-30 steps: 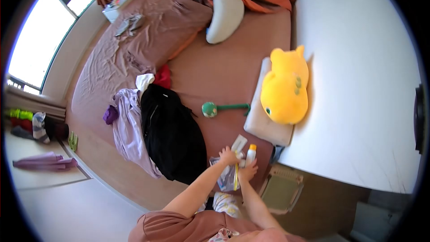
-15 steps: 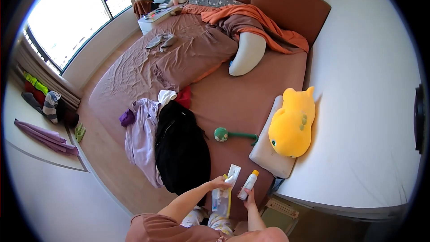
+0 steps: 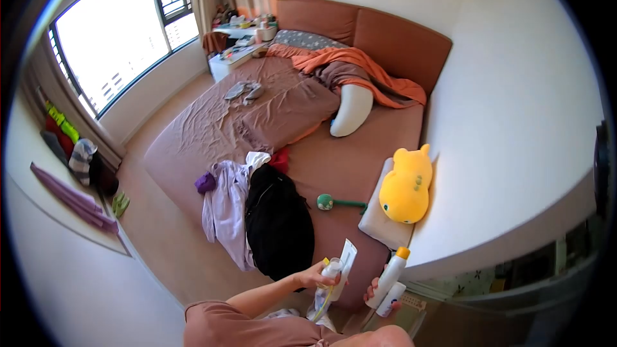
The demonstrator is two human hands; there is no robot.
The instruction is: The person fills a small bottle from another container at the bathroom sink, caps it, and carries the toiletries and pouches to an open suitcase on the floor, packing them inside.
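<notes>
My left hand is closed around a small clear-capped bottle, a white tube and a clear pouch with a yellow edge that hangs below. To the right, my right hand grips a white bottle with an orange-yellow cap and a shorter white bottle beside it. Both hands are raised over the near end of the bed, apart from each other.
Black clothing and a lilac garment lie on the bed. A green toy lies near a pillow bearing a yellow plush. A white wall rises at right.
My hands have moved apart, the right one rightward with the capped bottle. A second white bottle now shows in it. The view has tilted up, showing more of the headboard and window.
</notes>
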